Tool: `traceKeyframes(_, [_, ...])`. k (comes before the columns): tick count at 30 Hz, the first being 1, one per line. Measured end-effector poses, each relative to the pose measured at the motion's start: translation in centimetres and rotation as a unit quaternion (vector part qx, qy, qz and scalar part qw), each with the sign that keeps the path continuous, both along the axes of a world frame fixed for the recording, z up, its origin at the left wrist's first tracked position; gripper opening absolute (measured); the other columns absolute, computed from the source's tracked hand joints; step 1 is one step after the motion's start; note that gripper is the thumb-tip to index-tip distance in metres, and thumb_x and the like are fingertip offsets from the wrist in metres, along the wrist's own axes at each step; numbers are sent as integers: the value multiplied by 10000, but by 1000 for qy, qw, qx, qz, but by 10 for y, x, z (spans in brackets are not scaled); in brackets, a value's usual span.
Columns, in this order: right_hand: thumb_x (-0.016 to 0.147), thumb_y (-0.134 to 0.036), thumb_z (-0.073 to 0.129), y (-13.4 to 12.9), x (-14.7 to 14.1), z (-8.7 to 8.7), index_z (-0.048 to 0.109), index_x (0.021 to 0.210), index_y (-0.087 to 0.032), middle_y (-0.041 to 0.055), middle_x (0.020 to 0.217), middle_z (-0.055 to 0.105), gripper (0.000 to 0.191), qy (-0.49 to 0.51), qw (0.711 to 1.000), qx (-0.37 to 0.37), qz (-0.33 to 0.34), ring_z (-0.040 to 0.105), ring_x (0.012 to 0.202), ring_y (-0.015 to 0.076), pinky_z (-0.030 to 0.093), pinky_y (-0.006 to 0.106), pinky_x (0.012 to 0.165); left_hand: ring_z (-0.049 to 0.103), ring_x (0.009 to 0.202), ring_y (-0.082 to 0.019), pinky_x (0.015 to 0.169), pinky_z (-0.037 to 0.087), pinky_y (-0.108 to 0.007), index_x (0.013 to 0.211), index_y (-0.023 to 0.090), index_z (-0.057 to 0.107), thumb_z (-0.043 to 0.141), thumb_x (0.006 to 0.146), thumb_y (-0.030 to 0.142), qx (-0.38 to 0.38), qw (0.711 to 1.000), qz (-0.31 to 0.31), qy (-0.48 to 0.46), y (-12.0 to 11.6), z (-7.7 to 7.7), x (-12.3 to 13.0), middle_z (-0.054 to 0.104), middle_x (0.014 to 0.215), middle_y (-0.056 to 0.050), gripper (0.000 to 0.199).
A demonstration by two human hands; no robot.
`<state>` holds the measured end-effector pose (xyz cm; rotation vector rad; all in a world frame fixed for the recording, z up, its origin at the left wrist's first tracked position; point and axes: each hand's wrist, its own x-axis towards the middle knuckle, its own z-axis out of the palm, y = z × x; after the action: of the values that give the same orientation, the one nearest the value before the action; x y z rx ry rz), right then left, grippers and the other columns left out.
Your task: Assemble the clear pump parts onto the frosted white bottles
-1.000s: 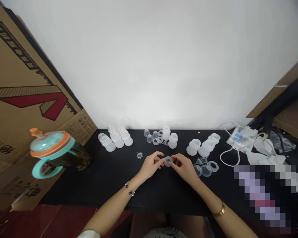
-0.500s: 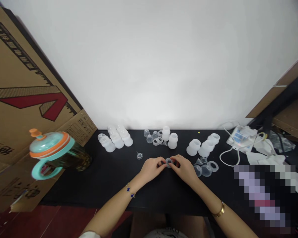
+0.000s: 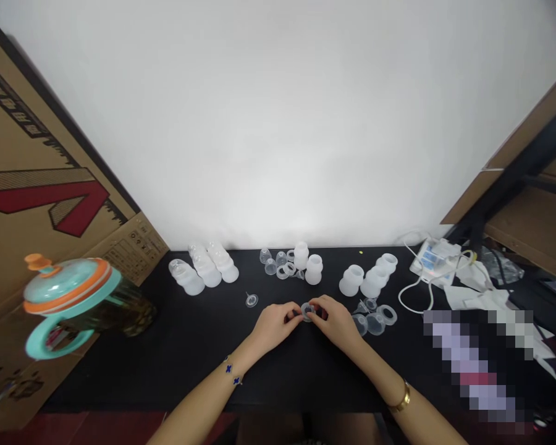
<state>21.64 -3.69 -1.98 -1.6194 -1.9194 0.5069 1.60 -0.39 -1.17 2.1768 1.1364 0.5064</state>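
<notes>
Between the fingertips of both hands is a small clear ring-shaped part. My left hand pinches its left side, and my right hand grips its right side. A clear disc with a thin stem lies to the left of my left hand. Beyond the hands stand white bottles, with clear domes and rings beside them. Right of my right hand are more white bottles, a clear ring and clear domes.
Several white bottles with clear tops lie at the back left of the black table. A large teal-lidded jug stands at the left by a cardboard box. White cables and papers lie at the right.
The camera view has shifted, so the table items appear farther left and slightly lower. Both hands still hold the clear ring part, with little change in their grip.
</notes>
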Motion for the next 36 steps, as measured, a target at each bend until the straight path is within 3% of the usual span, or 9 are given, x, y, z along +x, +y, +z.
traceKeyframes(7, [896, -256, 588, -1, 6, 11, 695, 1078, -236, 23, 872, 677, 212, 18, 997, 72, 2, 616, 652, 164, 493, 278, 612, 603, 605, -146, 597, 384, -230, 964, 254, 725, 559, 920, 397, -7, 1000, 8, 1, 2, -2, 0, 691, 689, 29, 223])
traceKeyframes(10, [948, -293, 538, 0, 14, 16, 691, 1094, -230, 55, 934, 697, 220, -14, 984, 164, -71, 665, 790, 206, 515, 300, 684, 604, 604, -149, 603, 397, -234, 962, 249, 727, 557, 920, 406, -6, 1000, 16, -10, 2, -2, 0, 705, 701, 24, 235])
traceKeyframes(13, [972, -304, 521, 3, 27, 19, 694, 1111, -233, 86, 993, 702, 233, -79, 948, 254, -174, 654, 919, 256, 507, 346, 776, 604, 598, -148, 595, 402, -232, 953, 247, 728, 550, 925, 410, -16, 999, 17, -26, 2, 0, -1, 706, 688, 25, 243])
traceKeyframes(17, [969, -300, 518, 7, 48, 23, 685, 1143, -226, 116, 1088, 647, 253, -130, 911, 309, -238, 600, 948, 283, 487, 407, 841, 597, 589, -144, 583, 399, -222, 942, 241, 725, 546, 931, 409, -32, 998, 15, -43, 1, 1, -1, 701, 670, 27, 246])
traceKeyframes(36, [983, -326, 485, 11, 60, 21, 705, 1079, -219, 117, 1106, 592, 263, -146, 913, 282, -257, 545, 927, 277, 454, 408, 840, 605, 617, -146, 605, 409, -225, 899, 234, 723, 527, 948, 398, -1, 999, 34, -42, 1, 10, -4, 691, 671, 19, 260])
